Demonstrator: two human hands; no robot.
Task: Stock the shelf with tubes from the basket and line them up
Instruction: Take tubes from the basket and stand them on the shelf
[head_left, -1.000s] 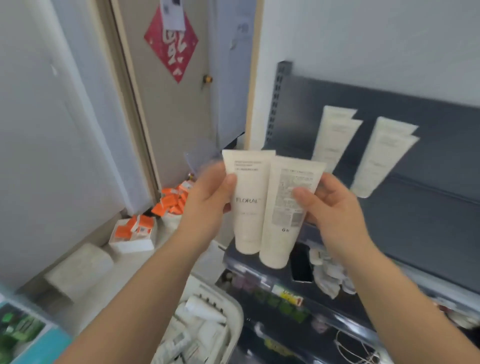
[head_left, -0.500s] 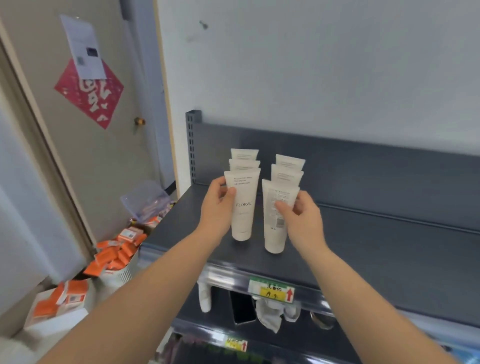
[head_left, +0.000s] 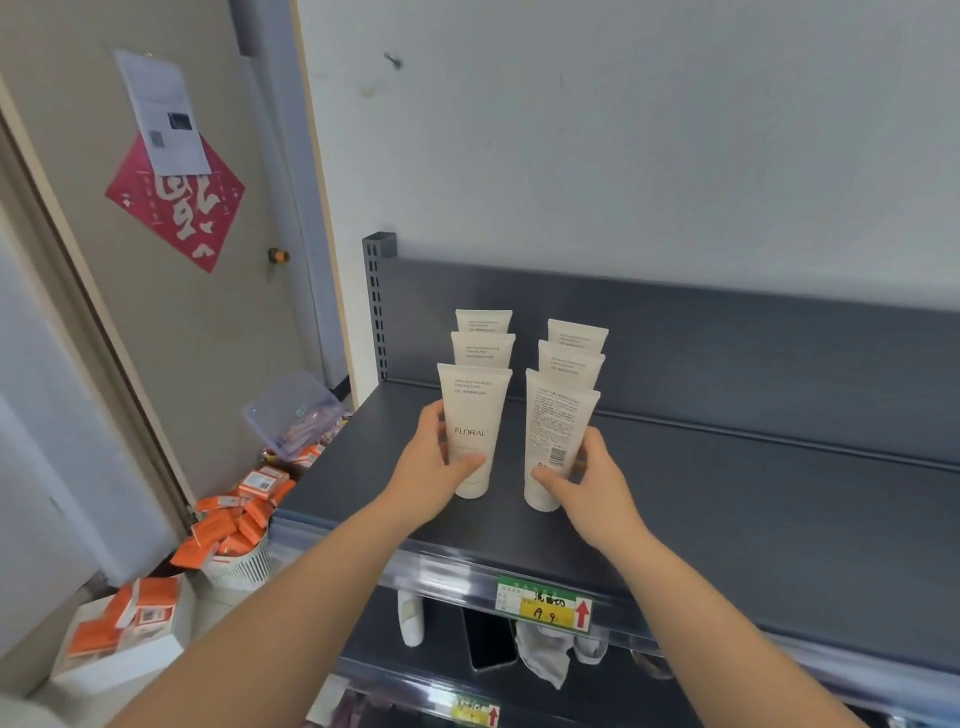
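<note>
Two rows of white tubes stand cap-down on the dark grey shelf. My left hand grips the front tube of the left row, which shows the word FLORAL. My right hand grips the front tube of the right row, turned with its printed back and barcode toward me. Both front tubes stand upright on the shelf. Two more tubes stand behind each: the left pair and the right pair. The basket is out of view.
A price label hangs on the shelf's front edge. The lower shelf holds a white tube, a phone and a cloth. Orange boxes fill a white basket and a carton on the floor at left, beside a door.
My hands carried the two tubes from in front of me to the shelf and set them down at the front of the two rows. My grips slid lower on the tubes.
</note>
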